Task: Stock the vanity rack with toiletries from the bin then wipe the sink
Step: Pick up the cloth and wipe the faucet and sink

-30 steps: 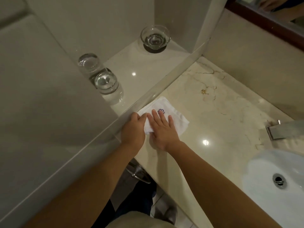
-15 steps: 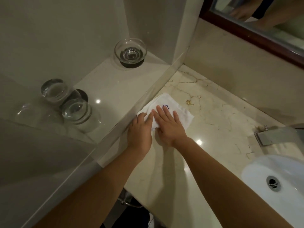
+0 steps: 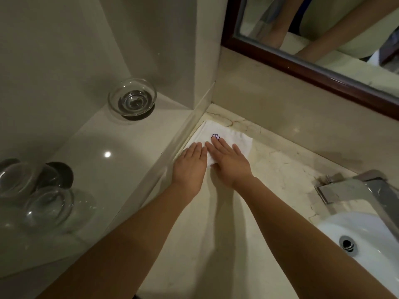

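A folded white cloth (image 3: pixel 232 135) with a small purple emblem lies on the marble counter (image 3: pixel 280 169), tucked into the back left corner against the mirrored side panel. My left hand (image 3: pixel 191 166) rests flat on the cloth's left edge with straight fingers. Beside it, my right hand (image 3: pixel 230 162) presses flat on the cloth's near part, fingertips just short of the emblem. The white sink basin (image 3: pixel 367 238) with its metal drain sits at the lower right, apart from both hands.
A chrome faucet (image 3: pixel 354 190) stands behind the basin. The mirrored panel on the left reflects a glass dish (image 3: pixel 132 99) and two upturned glasses (image 3: pixel 46 205). A wood-framed mirror (image 3: pixel 313 67) hangs on the back wall.
Both hands have slid the cloth away from me along the side panel into the back corner. The view has tilted up, showing more of the wall mirror.
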Tool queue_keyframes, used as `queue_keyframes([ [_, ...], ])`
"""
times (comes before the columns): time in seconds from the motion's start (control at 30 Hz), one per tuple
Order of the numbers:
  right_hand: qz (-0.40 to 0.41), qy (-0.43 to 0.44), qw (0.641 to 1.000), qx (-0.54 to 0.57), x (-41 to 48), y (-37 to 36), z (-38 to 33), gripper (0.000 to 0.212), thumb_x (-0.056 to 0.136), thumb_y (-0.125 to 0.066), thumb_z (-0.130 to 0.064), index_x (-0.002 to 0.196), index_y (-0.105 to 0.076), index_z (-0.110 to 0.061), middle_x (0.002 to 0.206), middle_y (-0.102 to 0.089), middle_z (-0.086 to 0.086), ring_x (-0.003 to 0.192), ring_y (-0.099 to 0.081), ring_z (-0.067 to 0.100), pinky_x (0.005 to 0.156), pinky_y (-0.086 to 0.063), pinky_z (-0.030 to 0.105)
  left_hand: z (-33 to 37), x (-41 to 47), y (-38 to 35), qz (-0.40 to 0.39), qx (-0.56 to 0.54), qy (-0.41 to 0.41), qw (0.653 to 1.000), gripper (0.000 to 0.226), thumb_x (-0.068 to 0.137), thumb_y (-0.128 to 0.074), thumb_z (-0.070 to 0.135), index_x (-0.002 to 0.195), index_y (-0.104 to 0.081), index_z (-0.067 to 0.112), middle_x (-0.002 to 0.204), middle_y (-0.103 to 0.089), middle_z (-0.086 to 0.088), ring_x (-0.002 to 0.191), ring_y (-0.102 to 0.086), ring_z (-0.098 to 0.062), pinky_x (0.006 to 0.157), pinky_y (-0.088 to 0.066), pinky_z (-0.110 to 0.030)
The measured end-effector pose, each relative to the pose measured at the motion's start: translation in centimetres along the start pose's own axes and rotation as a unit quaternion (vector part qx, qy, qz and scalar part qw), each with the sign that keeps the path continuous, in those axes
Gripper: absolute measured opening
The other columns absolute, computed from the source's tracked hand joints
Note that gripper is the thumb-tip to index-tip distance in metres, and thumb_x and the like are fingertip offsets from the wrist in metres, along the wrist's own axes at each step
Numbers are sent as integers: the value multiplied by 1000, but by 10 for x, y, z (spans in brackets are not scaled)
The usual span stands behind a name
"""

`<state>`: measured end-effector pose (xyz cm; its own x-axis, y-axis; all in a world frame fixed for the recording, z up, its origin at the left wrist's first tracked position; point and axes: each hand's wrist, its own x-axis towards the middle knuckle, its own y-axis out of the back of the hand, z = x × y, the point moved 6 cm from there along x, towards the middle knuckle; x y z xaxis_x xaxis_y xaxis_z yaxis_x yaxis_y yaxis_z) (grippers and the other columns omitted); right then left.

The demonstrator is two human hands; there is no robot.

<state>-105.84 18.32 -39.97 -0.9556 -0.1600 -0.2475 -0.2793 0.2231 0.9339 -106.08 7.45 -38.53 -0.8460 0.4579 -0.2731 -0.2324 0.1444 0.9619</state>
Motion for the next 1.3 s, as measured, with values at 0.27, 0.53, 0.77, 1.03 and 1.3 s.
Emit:
queue_keyframes([
  [0.27,-16,-17,999,43,51,20,31,63,99,-40,-16,155,-12,-25,164,1,-1,150,2,13,120,-3,41,-5,59,21,8,-48,-14,999,68,95,-40,8,153,-5,10,162,-4,-5,150,-4,-19,119,-17,-29],
  [0.53,-15,-30,994,106,83,28,53,61,100,-42,-19,154,-16,-23,163,-6,2,150,0,15,120,4,37,-5,101,26,6,-84,-2,996,69,94,-42,5,154,-6,14,162,-3,0,149,-3,-17,113,-30,-32],
  [0.77,-13,-37,992,122,74,30,54,65,97,-45,-11,154,-18,-22,163,-5,1,150,0,14,119,4,38,1,92,27,17,-89,-1,996,70,93,-41,0,154,-9,16,162,-6,1,149,-9,-18,112,-30,-32],
  [1.03,-10,-80,991,106,7,26,89,69,91,-41,2,153,-24,-23,163,-11,-1,150,-8,14,120,-9,42,61,57,26,18,-129,-58,990,72,90,-44,-3,153,-16,17,160,-17,2,147,-17,-22,111,-30,-31],
  [1.3,18,-165,975,147,-78,12,129,64,93,-39,1,151,-30,-26,162,-16,-5,149,-12,11,121,-12,35,131,29,23,19,-115,-124,985,65,90,-47,3,150,-28,20,155,-30,4,142,-27,-24,106,-36,-34],
])
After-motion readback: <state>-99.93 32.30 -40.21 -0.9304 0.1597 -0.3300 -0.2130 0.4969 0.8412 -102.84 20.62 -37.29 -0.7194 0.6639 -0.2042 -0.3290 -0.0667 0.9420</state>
